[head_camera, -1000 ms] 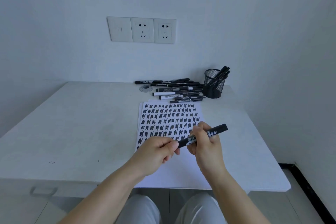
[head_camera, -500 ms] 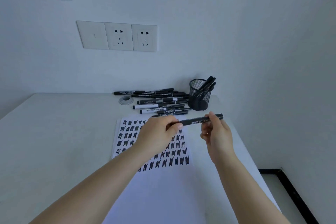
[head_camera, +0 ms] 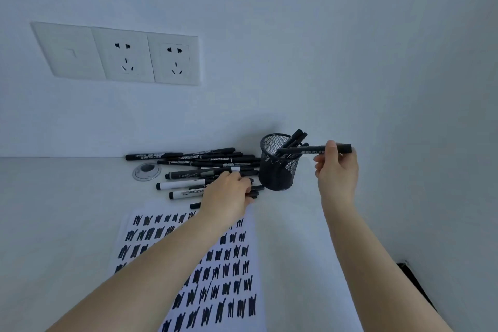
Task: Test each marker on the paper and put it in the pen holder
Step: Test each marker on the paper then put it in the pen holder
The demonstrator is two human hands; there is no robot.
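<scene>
Marker point(head_camera: 314, 149) in the right hand point(head_camera: 336, 172) lies level, pinched near its rear end, tip over the mesh pen holder point(head_camera: 277, 170). It looks light, stiff and smooth, so a pinch nearer mid-barrel should steady it. The left hand point(head_camera: 229, 194) curls onto the loose markers point(head_camera: 194, 159) beside the paper point(head_camera: 231, 277); whether it grips one cannot be told.

A marker point(head_camera: 314, 150) is pinched level in the right hand point(head_camera: 336, 170), its tip over the mesh holder point(head_camera: 277, 170). The loose pile point(head_camera: 199, 167) on the desk point(head_camera: 67, 210) is touched by the left hand point(head_camera: 229, 194), beyond the scribbled paper point(head_camera: 231, 264).
</scene>
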